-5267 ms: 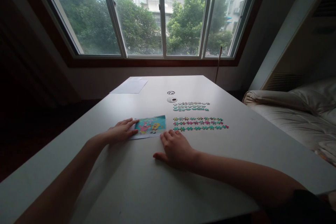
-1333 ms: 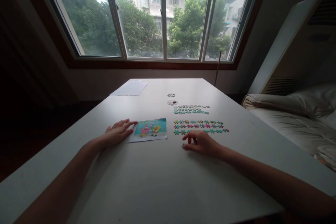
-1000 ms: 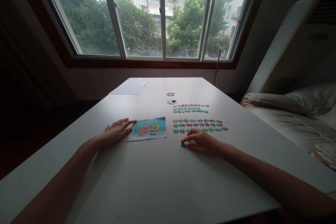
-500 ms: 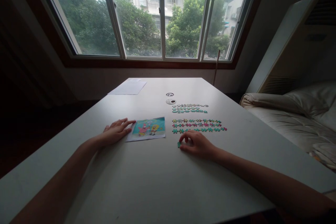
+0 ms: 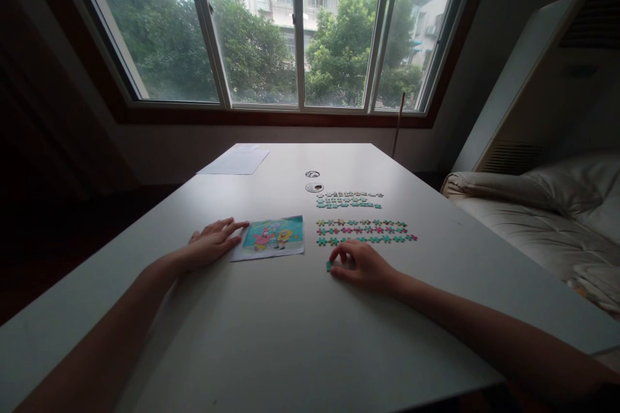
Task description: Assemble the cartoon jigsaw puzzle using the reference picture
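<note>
My left hand (image 5: 217, 239) lies flat with its fingers stretched out, the fingertips touching the left edge of a printed cartoon picture (image 5: 274, 237). That sheet shows a pink and a yellow figure on a turquoise ground. To the right of the sheet, my right hand (image 5: 358, 264) pinches a small green jigsaw piece (image 5: 329, 266) between thumb and forefinger, low at the tabletop. Just beyond this hand, rows of loose jigsaw pieces (image 5: 363, 230) in green, pink and yellow are laid out. Farther back are more short rows of jigsaw pieces (image 5: 349, 200), mostly green.
Two round black-and-white discs (image 5: 314, 187) sit on the white table (image 5: 271, 342) behind the pieces. White paper (image 5: 233, 161) lies at the far left corner. A padded sofa (image 5: 513, 206) stands to the right, and a window (image 5: 290, 32) faces me.
Both hands keep almost the same place and the green jigsaw piece stays in my right fingers. The whole view has shifted very slightly.
</note>
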### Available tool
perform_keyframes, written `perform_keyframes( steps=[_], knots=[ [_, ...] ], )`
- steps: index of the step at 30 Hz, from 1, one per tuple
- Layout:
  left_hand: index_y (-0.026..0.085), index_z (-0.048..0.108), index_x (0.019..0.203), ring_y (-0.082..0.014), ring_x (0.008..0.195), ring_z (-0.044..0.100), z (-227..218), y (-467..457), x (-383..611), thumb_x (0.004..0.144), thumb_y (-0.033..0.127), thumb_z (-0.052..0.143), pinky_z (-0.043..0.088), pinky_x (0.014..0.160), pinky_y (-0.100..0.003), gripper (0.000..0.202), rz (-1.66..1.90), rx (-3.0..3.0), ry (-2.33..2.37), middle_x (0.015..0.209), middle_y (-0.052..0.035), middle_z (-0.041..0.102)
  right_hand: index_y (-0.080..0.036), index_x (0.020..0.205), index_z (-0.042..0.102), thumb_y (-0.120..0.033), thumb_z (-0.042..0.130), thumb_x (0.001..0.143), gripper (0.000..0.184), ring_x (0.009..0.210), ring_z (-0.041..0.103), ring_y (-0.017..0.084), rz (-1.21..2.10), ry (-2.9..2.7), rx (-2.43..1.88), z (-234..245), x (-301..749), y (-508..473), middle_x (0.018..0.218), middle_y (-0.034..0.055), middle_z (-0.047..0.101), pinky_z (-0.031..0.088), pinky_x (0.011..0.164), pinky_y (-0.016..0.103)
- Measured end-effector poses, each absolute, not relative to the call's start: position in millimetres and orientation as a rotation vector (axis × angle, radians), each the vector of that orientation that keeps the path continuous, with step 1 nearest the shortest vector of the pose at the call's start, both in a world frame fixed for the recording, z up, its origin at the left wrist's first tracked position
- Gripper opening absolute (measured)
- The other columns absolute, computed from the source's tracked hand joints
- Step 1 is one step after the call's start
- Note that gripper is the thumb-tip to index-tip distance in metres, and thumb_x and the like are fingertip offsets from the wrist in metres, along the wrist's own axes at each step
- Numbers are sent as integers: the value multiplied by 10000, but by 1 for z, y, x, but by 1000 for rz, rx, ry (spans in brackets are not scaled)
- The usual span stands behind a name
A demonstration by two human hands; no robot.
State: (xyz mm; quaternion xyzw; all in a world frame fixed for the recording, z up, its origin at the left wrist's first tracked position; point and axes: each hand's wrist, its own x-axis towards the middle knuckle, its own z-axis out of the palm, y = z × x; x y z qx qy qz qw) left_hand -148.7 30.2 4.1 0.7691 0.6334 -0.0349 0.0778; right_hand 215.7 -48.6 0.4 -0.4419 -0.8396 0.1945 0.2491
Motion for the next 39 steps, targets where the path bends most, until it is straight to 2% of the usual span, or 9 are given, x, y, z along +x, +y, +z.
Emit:
perform_keyframes(
  steps=[8, 14, 22, 34, 39],
  knots=[
    [337, 258, 1370, -310, 1334, 112, 8, 27, -144, 855, 547, 187, 140, 994, -574, 561, -151, 2260, 1900, 1458, -69, 201, -195, 838, 627, -303, 609, 722, 159, 623, 477, 101, 556, -2285, -1213, 1, 215, -48, 708, -8, 553, 345, 595, 217],
    [354, 285, 1358, -333, 1323, 146, 7, 28, -146, 844, 560, 217, 167, 994, -566, 558, -117, 2279, 1903, 1449, -40, 238, -196, 845, 627, -303, 603, 731, 158, 635, 477, 106, 542, -2293, -1211, 0, 215, -48, 714, -6, 552, 342, 599, 218],
    [338, 290, 1360, -321, 1324, 152, 8, 28, -145, 850, 540, 210, 157, 1003, -555, 553, -127, 2288, 1909, 1448, -46, 241, -188, 845, 629, -303, 610, 727, 165, 624, 468, 103, 576, -2277, -1230, 4, 214, -49, 704, -6, 550, 340, 591, 214],
    [315, 266, 1372, -323, 1328, 128, 10, 27, -149, 863, 523, 184, 149, 990, -580, 556, -141, 2278, 1890, 1450, -92, 220, -171, 889, 617, -287, 566, 762, 180, 570, 457, 85, 697, -2211, -1200, 4, 214, -45, 708, -1, 571, 357, 533, 197],
    [320, 268, 1371, -330, 1325, 136, 11, 26, -154, 866, 524, 191, 160, 985, -584, 549, -129, 2272, 1895, 1453, -89, 215, -166, 824, 630, -271, 524, 790, 153, 594, 492, 101, 514, -2232, -1215, 16, 225, -20, 719, 18, 603, 384, 556, 216]
  ],
)
